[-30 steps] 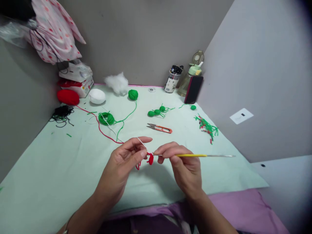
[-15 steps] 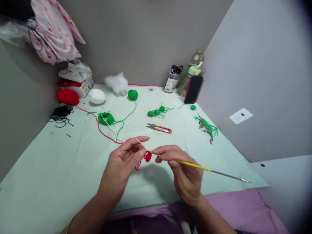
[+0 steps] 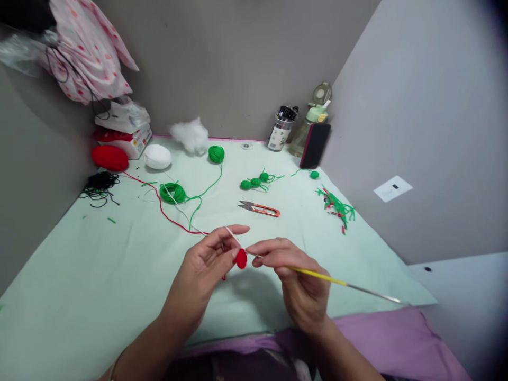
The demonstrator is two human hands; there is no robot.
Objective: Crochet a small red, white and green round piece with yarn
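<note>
My left hand [image 3: 206, 264] pinches a small red crocheted piece [image 3: 240, 258], with white yarn [image 3: 232, 236] running over its raised forefinger. My right hand [image 3: 296, 275] is closed on a crochet hook [image 3: 341, 282] with a yellow grip and a metal shaft that points right and slightly down; its hook end sits at the red piece. A red strand [image 3: 166, 214] leads from the piece back to a red yarn ball [image 3: 110, 157]. Both hands hover above the pale green table cover [image 3: 99, 275].
Orange thread snips [image 3: 260, 209] lie just beyond my hands. Farther back are a white yarn ball [image 3: 157, 156], a green ball [image 3: 216, 154], a green coil [image 3: 173, 192], small green crocheted balls [image 3: 256, 181], yarn scraps [image 3: 337, 207], stuffing [image 3: 190, 135], a pen jar [image 3: 281, 129], a bottle [image 3: 313, 124] and a phone [image 3: 315, 145].
The hook's far end has swung down from level to a downward slant. The red piece has shifted slightly down and left between my fingers.
</note>
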